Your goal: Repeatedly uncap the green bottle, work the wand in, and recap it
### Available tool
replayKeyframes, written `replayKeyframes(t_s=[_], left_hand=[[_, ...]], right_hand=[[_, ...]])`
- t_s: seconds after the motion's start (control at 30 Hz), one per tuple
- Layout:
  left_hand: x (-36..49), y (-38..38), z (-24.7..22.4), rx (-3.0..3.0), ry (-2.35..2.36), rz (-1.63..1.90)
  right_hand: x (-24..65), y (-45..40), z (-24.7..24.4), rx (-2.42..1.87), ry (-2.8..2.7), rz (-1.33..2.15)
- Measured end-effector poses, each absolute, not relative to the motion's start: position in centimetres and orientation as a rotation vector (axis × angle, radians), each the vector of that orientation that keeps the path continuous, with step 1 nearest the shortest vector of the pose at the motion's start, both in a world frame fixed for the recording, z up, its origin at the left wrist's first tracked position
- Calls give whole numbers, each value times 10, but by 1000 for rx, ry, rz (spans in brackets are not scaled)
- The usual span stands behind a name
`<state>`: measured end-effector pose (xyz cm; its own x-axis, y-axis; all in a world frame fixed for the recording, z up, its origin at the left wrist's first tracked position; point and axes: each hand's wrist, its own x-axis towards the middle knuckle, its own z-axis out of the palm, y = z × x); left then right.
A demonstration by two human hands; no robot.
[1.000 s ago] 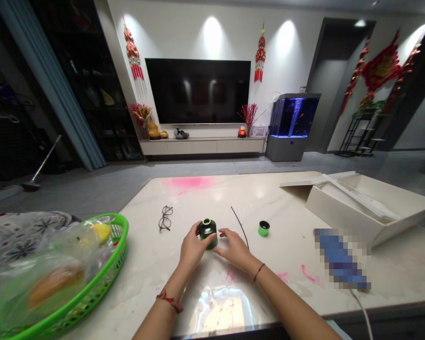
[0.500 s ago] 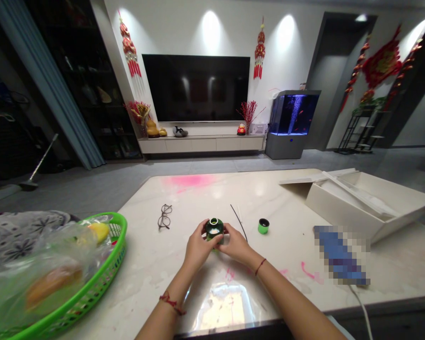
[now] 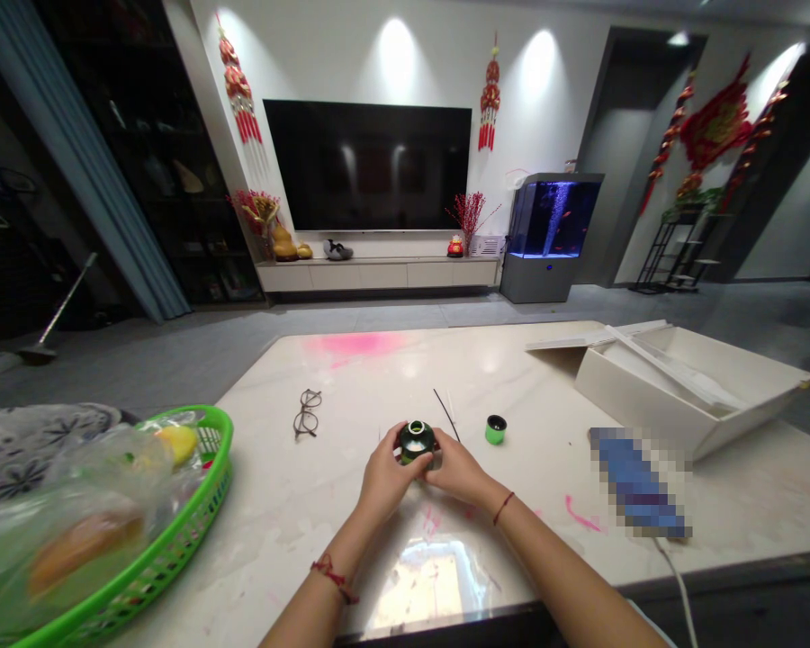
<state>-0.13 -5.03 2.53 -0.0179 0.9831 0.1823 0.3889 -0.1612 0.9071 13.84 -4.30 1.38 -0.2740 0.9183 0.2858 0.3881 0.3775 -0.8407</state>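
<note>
Green bottle (image 3: 417,439): one, open-mouthed, upright between both hands
Left hand (image 3: 382,474): clasps its left side
Right hand (image 3: 457,469): clasps its right side, having been apart a second ago
Green cap (image 3: 495,430): one, right of the grip
Glasses (image 3: 307,418): one pair, left of the grip
Black stick (image 3: 445,414): one, just beyond the right hand
</note>
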Motion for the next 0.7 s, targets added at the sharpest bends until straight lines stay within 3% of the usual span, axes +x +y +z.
replayKeyframes(t_s=[0.7], left_hand=[[-12, -50, 36, 1628, 1396, 1004]], right_hand=[[165, -30, 13, -1385, -1928, 724]])
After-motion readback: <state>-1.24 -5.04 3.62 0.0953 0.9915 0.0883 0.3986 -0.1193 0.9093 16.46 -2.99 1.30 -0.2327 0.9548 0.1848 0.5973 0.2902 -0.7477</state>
